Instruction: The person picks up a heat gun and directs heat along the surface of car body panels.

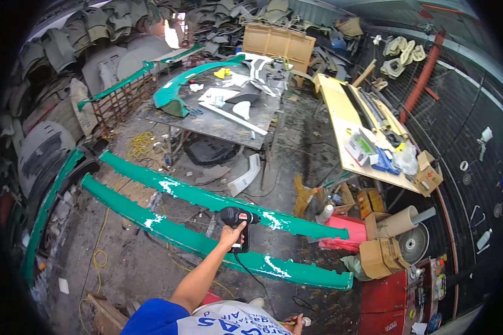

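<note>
My left hand [233, 237] grips a black pistol-shaped power tool [236, 215] with a red-and-white label. A cord trails down from its handle, and its nose points right. The tool is over two long green curved panels, between the far panel [207, 199] and the near panel [195, 236]. Both panels have white patches on their surface. At the bottom edge, my right hand [297, 325] is only partly in view. Its fingers are closed around a small thing with white and yellow parts, too small to make out.
Behind stands a work table [218, 129] with another green panel [173, 95] and white pieces. To the right are a pale board table [346, 145], cardboard boxes [381, 258] and a red cabinet [384, 301]. Yellow cord [142, 145] lies on the floor.
</note>
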A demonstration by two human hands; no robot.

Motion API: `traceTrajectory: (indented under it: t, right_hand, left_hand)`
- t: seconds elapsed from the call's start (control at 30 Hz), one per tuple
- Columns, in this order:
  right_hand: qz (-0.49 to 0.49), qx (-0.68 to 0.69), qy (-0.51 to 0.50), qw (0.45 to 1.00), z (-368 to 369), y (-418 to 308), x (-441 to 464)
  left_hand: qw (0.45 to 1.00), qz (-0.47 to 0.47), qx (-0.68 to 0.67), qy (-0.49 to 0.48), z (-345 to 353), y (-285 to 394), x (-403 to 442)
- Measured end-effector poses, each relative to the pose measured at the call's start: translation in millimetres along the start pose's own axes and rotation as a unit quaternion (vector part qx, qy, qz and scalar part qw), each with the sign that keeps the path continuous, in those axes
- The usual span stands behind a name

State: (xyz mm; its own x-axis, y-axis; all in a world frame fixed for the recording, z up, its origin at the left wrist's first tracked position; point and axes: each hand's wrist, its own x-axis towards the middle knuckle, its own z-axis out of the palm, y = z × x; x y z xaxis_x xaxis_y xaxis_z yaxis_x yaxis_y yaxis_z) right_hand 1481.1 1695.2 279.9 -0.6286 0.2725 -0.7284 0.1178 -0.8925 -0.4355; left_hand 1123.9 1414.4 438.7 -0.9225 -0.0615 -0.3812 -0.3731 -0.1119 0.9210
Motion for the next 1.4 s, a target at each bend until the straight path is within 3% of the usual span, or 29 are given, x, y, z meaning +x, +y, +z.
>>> traceTrajectory:
  t: [0.13,0.23,0.47,0.77,0.93,1.03,1.1,1.23,1.4]
  right_hand:
    - [0.001,-0.018,0.01,1.0,6,-8,-4]
    - [-0.004,-0.025,0.012,1.0,21,-1,-6]
    - [-0.013,-0.062,0.019,0.998,73,28,-28]
    - [-0.022,-0.092,0.022,0.995,137,84,-67]
    - [-0.02,-0.094,0.021,0.995,159,110,-84]
    - [-0.016,-0.098,0.016,0.995,164,121,-88]
    - [-0.014,-0.102,0.015,0.995,163,125,-88]
    - [-0.003,-0.107,0.008,0.994,158,131,-84]
    - [0.015,-0.109,-0.006,0.994,143,134,-76]
  left_hand:
    - [0.999,-0.004,0.007,0.038,-26,1,14]
    - [0.995,0.062,0.043,0.071,-45,5,26]
    - [0.985,0.041,0.164,0.046,-114,25,59]
    - [0.987,0.032,0.156,0.017,-211,59,86]
    - [0.981,0.026,0.186,0.05,-253,74,82]
    - [0.98,0.057,0.185,0.043,-263,74,74]
    - [0.977,0.032,0.211,0.025,-265,66,74]
    - [0.99,0.013,0.139,-0.025,-252,63,65]
    - [0.988,0.022,0.14,0.054,-256,77,59]
